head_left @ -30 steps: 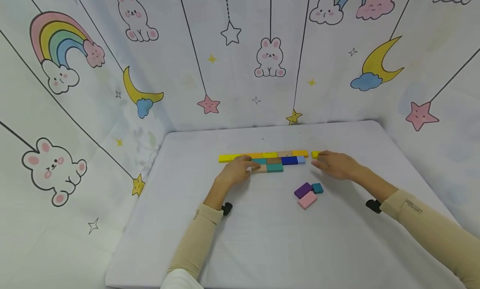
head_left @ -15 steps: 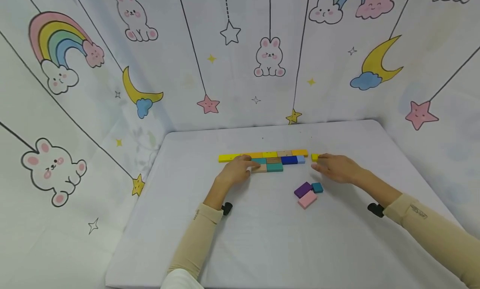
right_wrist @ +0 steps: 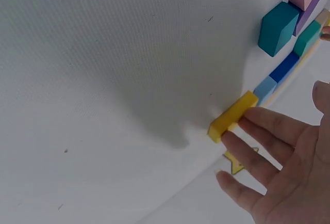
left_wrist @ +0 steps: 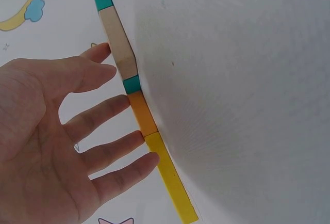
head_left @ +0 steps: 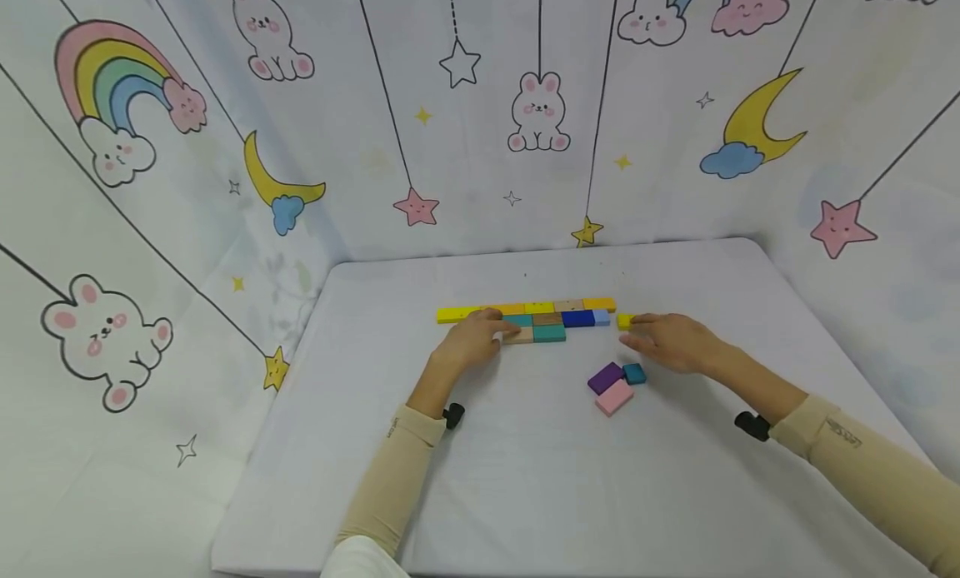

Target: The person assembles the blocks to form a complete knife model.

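My left hand [head_left: 472, 340] rests against the left part of flat coloured blocks laid in rows. Its spread fingers touch the row's edge, near an orange block [left_wrist: 143, 113], a yellow block [left_wrist: 172, 180] and a beige block [left_wrist: 119, 43]. At the right end, my right hand [head_left: 673, 342] touches a small yellow block [right_wrist: 233, 116] with extended fingertips, the thumb standing apart. That block lies close to a light blue block [head_left: 602, 317] that ends the middle row, beside a dark blue block [head_left: 577, 318]. My left hand hides part of the rows in the head view.
In front of the rows lie a purple block [head_left: 605, 379], a pink block [head_left: 614, 397] and a small teal block [head_left: 633, 373], close together. All sit on a white-covered table [head_left: 495, 478]. A cloth printed with rabbits and stars hangs behind [head_left: 480, 145].
My right hand has moved slightly toward me and then left, and the small yellow block has slid left toward the rows. My left hand has stayed in place.
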`<state>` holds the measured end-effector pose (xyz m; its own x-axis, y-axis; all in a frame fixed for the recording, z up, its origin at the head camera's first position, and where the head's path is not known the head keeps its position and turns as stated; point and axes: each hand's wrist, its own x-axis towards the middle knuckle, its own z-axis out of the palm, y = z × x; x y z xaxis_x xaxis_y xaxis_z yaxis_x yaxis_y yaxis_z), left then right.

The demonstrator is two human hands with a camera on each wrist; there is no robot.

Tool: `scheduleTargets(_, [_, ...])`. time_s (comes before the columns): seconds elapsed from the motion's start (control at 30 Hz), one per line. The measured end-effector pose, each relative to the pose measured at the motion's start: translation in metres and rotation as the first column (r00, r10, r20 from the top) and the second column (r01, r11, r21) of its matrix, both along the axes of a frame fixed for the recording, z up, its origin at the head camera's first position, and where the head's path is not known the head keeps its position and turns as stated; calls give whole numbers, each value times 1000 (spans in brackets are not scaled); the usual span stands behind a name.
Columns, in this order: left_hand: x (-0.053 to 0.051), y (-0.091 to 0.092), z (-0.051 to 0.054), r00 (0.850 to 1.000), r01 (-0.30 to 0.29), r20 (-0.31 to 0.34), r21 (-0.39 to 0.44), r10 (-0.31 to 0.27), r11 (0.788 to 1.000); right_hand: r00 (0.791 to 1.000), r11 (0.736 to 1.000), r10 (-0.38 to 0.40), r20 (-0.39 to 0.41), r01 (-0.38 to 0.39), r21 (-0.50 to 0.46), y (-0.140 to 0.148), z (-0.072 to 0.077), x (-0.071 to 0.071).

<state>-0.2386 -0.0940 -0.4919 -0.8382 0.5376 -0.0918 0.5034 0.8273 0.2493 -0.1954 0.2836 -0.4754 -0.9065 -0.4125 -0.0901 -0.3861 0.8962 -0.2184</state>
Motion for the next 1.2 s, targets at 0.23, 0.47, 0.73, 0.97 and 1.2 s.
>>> scheduleTargets(0.23, [0, 0, 2, 1000, -3, -7, -4, 3, 1000, 999, 999, 34, -3, -34, -39, -2, -3, 7])
scheduleTargets(0.47, [0, 0, 2, 1000, -8, -5, -11, 8, 1000, 998, 998, 47, -29, -48, -34, -4, -6, 13])
scheduleTargets(0.73, [-1, 0, 0, 1000, -10, -3, -16, 10, 1000, 998, 998, 53, -37, -54, -24, -6, -7, 17])
scheduleTargets(0.97, [0, 0, 2, 1000, -15, 2, -17, 15, 1000, 995, 997, 79, -58, -80, -22, -9, -8, 20])
scheduleTargets(1.2, [0, 0, 0, 1000, -16, -6, -21, 16, 1000, 993, 994, 100, -62, -102, -34, -17, -4, 23])
